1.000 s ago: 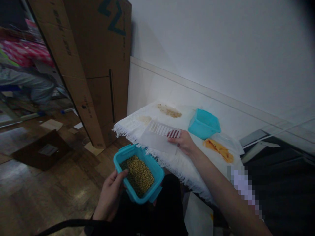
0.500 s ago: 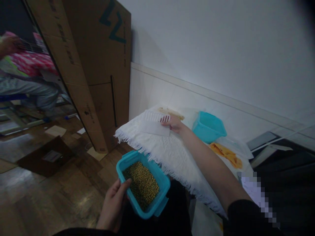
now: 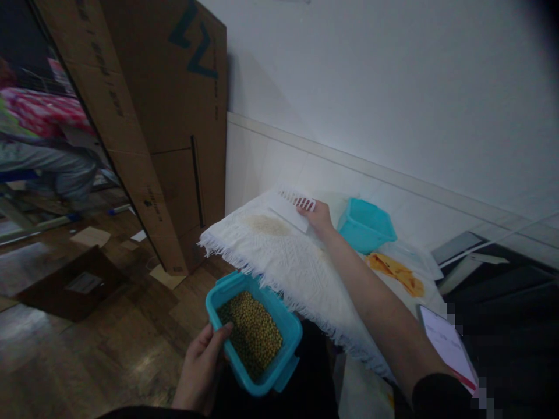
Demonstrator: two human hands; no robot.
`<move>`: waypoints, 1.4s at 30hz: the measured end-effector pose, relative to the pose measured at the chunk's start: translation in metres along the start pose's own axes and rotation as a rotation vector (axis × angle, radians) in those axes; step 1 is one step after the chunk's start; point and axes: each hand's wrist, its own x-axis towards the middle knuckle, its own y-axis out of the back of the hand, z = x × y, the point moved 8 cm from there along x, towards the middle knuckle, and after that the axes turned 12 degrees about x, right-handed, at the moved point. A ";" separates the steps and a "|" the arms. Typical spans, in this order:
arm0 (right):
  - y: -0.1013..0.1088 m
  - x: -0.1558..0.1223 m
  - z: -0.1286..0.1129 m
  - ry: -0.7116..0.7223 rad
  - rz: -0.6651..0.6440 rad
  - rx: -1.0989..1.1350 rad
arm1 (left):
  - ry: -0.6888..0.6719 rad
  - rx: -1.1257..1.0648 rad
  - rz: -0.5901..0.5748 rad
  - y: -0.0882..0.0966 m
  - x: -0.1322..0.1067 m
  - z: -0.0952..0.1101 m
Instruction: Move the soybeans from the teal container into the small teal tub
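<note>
My left hand [image 3: 203, 361] grips the near-left side of a turquoise plastic container [image 3: 293, 326], its thumb over the rim. Yellow soybeans [image 3: 257, 329] and smaller dark green beans lie inside it. Over the white fringed cloth [image 3: 301, 267], my right hand [image 3: 318, 218] is closed on the slotted edge of a flat white plastic scraper [image 3: 288, 212], which is tilted. A tan patch of fine grains [image 3: 267, 225] shows on the cloth in front of the scraper. The container sits below the cloth's fringed edge, above my lap.
Beyond my right forearm stands a second turquoise container [image 3: 369, 224] with an orange cloth [image 3: 395, 272] before it. A tablet-like device [image 3: 445, 343] lies at right. A tall cardboard box [image 3: 174, 116] rises at left; a seated person's leg [image 3: 48, 163] shows behind it.
My right hand has moved the scraper slightly back and to the right, tilting it. The tan patch in front of it now shows. The left hand still holds the container.
</note>
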 end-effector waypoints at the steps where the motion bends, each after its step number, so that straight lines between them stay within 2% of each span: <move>1: -0.002 -0.007 -0.001 0.022 0.010 -0.052 | 0.002 -0.002 -0.011 -0.001 0.000 0.000; 5: -0.016 -0.035 -0.003 0.081 0.018 -0.214 | -0.003 0.001 -0.018 -0.002 -0.001 -0.001; 8: -0.025 -0.047 -0.015 0.155 -0.030 -0.375 | -0.008 -0.006 -0.008 -0.003 -0.002 -0.001; 11: -0.012 -0.053 -0.032 0.184 0.012 -0.419 | -0.013 -0.009 -0.015 -0.005 -0.002 0.000; 13: 0.001 -0.059 -0.041 0.153 0.049 -0.323 | -0.011 -0.009 -0.024 -0.006 -0.003 0.000; 15: 0.004 -0.070 -0.043 0.076 -0.017 -0.129 | -0.009 -0.009 -0.028 -0.006 -0.004 0.001; 18: -0.016 -0.094 -0.034 -0.114 -0.256 0.184 | -0.012 0.003 -0.011 -0.006 -0.005 0.004; 21: -0.037 -0.104 -0.021 -0.228 -0.367 0.306 | -0.011 0.003 0.004 -0.007 -0.008 0.006; 25: -0.052 -0.080 -0.002 -0.300 -0.405 0.380 | 0.002 0.003 0.049 -0.008 -0.010 0.007; 28: -0.050 -0.054 0.008 -0.330 -0.392 0.402 | 0.016 0.006 0.061 -0.008 -0.009 0.008; 31: -0.032 -0.034 0.003 -0.286 -0.342 0.362 | 0.034 0.023 0.061 -0.008 -0.006 0.006; 34: 0.014 -0.030 -0.019 -0.123 -0.213 0.208 | 0.026 0.022 0.072 -0.006 -0.001 0.002; 36: 0.058 -0.040 -0.039 0.025 -0.061 -0.048 | 0.011 0.017 0.085 -0.004 0.002 -0.003; 38: 0.095 -0.060 -0.052 0.108 0.049 -0.347 | 0.001 0.024 0.076 -0.005 0.004 -0.006; 40: 0.123 -0.082 -0.057 0.157 0.127 -0.524 | 0.004 0.039 0.050 -0.008 0.003 -0.009; 42: 0.142 -0.100 -0.053 0.153 0.204 -0.624 | 0.016 0.051 0.029 -0.012 0.000 -0.010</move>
